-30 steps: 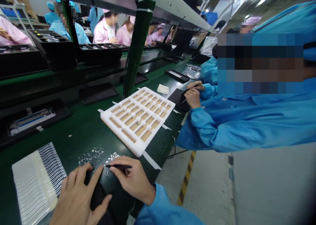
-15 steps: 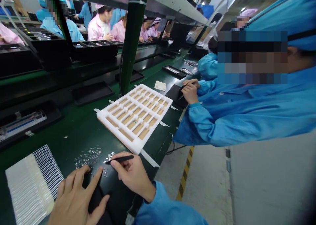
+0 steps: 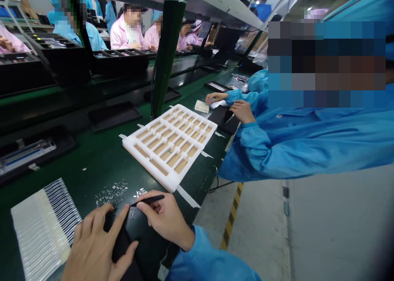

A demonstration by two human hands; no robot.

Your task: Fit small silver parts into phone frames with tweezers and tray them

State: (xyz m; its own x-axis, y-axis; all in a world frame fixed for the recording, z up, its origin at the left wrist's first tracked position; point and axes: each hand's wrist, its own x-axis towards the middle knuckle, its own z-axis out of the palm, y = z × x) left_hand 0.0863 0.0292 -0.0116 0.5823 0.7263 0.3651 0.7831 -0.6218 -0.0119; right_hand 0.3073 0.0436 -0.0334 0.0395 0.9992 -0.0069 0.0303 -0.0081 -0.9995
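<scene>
My left hand (image 3: 95,248) lies flat with fingers spread on a black flat device (image 3: 144,240) at the bench's near edge. My right hand (image 3: 164,219) pinches black tweezers (image 3: 147,200) whose tip points left at the device's top edge. Just beyond lies a scatter of small silvery parts (image 3: 115,192) on the green bench (image 3: 101,166).
A white ribbed pad (image 3: 40,227) lies at the left. A white foam tray (image 3: 170,143) with tan slots sits ahead. A co-worker in a blue coat (image 3: 308,145) works at the right, hands on a black device (image 3: 223,118). Black trays (image 3: 113,114) line the conveyor; other workers sit behind.
My hands have barely moved; the tweezers stay at the device's top edge. The co-worker's far hand has reached out toward a small white pad.
</scene>
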